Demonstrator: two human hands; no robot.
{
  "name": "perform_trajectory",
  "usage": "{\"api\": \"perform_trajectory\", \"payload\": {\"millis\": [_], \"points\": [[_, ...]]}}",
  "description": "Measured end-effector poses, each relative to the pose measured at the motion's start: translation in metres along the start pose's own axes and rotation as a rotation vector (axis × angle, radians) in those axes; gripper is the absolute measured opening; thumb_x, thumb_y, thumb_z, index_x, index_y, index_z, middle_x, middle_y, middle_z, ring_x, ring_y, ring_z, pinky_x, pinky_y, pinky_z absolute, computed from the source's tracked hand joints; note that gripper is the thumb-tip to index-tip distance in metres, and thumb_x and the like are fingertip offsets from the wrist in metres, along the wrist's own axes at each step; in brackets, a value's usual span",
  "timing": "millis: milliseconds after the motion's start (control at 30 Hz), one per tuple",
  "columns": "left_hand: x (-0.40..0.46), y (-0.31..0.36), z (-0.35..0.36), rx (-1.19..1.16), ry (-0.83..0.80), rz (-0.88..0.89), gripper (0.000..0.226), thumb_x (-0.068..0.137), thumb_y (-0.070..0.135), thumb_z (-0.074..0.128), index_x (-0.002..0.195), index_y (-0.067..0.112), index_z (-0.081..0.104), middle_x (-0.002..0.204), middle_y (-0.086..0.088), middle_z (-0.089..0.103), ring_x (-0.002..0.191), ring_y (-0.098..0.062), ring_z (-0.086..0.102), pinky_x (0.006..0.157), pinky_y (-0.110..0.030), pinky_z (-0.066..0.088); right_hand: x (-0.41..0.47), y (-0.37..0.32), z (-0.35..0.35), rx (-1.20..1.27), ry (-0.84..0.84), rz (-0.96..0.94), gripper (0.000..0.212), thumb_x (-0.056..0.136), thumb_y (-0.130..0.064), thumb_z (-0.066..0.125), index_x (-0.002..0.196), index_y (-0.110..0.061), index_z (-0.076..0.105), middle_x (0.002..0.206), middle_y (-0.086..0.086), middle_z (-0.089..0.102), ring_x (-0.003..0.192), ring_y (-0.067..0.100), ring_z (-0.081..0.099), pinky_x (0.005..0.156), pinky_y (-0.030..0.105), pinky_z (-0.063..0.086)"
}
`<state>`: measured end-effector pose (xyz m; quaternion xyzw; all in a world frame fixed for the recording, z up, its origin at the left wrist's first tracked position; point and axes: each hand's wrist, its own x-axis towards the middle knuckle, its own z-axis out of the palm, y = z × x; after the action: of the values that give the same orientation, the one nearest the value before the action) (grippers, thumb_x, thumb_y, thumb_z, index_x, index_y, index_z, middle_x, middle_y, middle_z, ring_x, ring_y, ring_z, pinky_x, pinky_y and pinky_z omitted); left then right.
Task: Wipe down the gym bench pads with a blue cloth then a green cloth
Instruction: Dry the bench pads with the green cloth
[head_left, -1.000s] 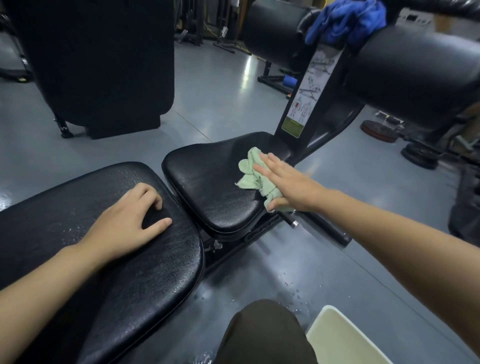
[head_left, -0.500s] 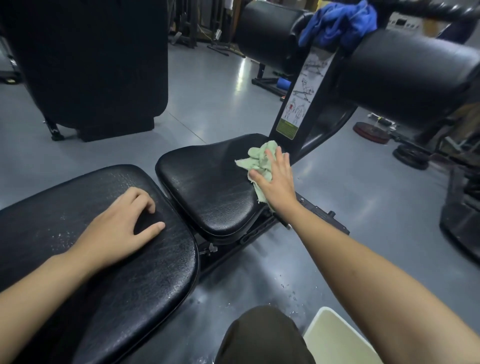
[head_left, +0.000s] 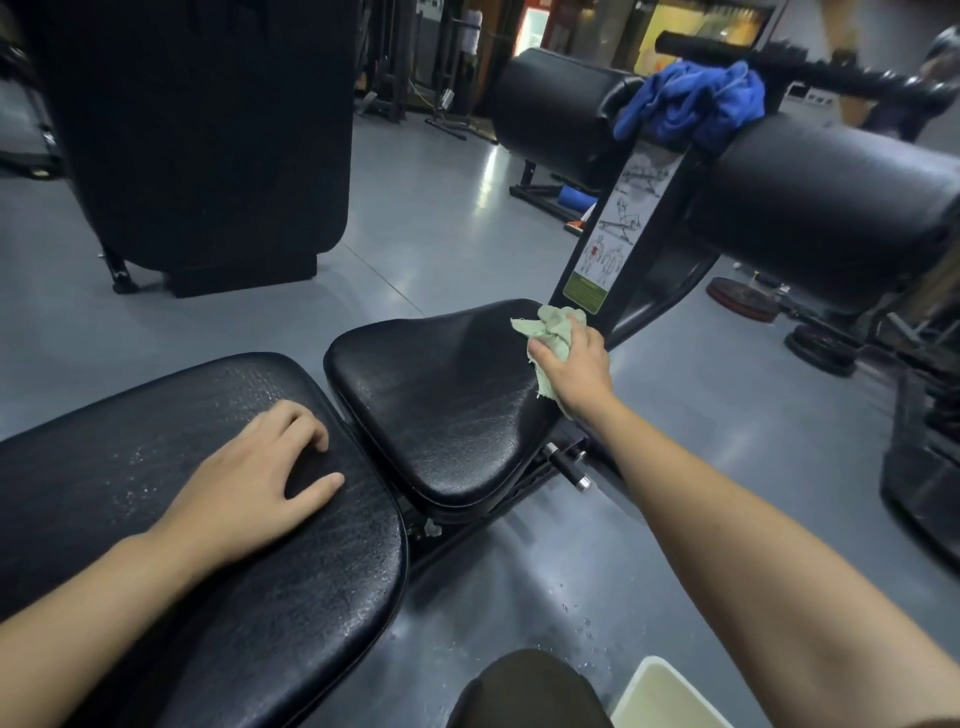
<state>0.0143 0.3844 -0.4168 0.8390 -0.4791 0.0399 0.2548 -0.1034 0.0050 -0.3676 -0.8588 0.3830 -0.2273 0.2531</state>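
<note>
Bunching in the right hand (head_left: 569, 366), the green cloth (head_left: 551, 332) sits at the far right edge of the seat pad (head_left: 441, 400), close to the upright post (head_left: 613, 244), fingers curled round it and pressing it to the vinyl; it looks thin, limp and light, so I judge a loose wad under the palm handles best. Resting flat with fingers loosely bent and holding nothing, the left hand (head_left: 254, 483) braces on the back pad (head_left: 156, 519), which carries droplets, while the blue cloth (head_left: 691, 106) lies draped over the roller pads (head_left: 831, 208) beyond.
</note>
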Motion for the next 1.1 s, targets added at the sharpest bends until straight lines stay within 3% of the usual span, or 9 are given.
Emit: {"api": "perform_trajectory", "payload": {"millis": [100,200,467,633,833,1100], "points": [[0.000,0.002,0.001,0.027,0.002,-0.001,0.039,0.083,0.070,0.038,0.107,0.040,0.046,0.113,0.022,0.038,0.104,-0.005,0.045,0.072,-0.029,0.042,-0.017,-0.003,0.005,-0.163,-0.045,-0.018,0.092,0.087,-0.073,0.049,0.158,-0.024,0.018,0.166,0.010,0.001,0.153,0.032,-0.004,0.124,0.045,0.005],[0.000,0.002,0.002,0.043,0.004,0.001,0.039,0.084,0.069,0.037,0.110,0.041,0.048,0.114,0.022,0.038,0.105,-0.004,0.044,0.071,-0.029,0.042,-0.016,-0.001,0.005,-0.189,-0.072,-0.055,0.092,0.087,-0.074,0.049,0.158,-0.025,0.018,0.166,0.011,-0.002,0.152,0.031,-0.008,0.124,0.046,0.002],[0.001,-0.002,0.003,0.051,0.001,0.023,0.039,0.086,0.069,0.038,0.112,0.042,0.049,0.113,0.021,0.038,0.100,-0.005,0.045,0.074,-0.028,0.044,0.025,-0.014,-0.010,-0.276,-0.133,-0.052,0.088,0.086,-0.074,0.050,0.156,-0.030,0.024,0.155,0.012,0.027,0.140,0.034,0.028,0.115,0.046,0.026],[0.005,-0.007,0.002,0.088,0.004,0.079,0.039,0.089,0.068,0.040,0.113,0.040,0.051,0.114,0.019,0.041,0.099,-0.006,0.046,0.077,-0.027,0.045,0.056,-0.026,-0.015,-0.391,-0.202,-0.055,0.086,0.077,-0.083,0.046,0.150,-0.038,0.033,0.141,0.010,0.045,0.126,0.033,0.049,0.100,0.045,0.041],[0.007,-0.013,0.002,0.058,0.007,0.104,0.035,0.089,0.068,0.045,0.112,0.042,0.051,0.114,0.020,0.041,0.100,-0.006,0.047,0.078,-0.031,0.050,0.089,-0.047,-0.003,-0.526,-0.270,-0.053,0.089,0.077,-0.086,0.033,0.147,-0.031,0.036,0.141,0.011,0.050,0.126,0.034,0.052,0.099,0.046,0.041],[0.010,-0.018,0.004,-0.010,-0.001,0.105,0.035,0.086,0.073,0.045,0.110,0.047,0.049,0.114,0.025,0.038,0.102,-0.004,0.045,0.082,-0.030,0.049,0.114,-0.073,0.025,-0.662,-0.291,-0.190,0.062,0.091,-0.072,0.032,0.131,-0.031,0.053,0.127,0.008,0.060,0.111,0.030,0.056,0.080,0.039,0.037]]}}
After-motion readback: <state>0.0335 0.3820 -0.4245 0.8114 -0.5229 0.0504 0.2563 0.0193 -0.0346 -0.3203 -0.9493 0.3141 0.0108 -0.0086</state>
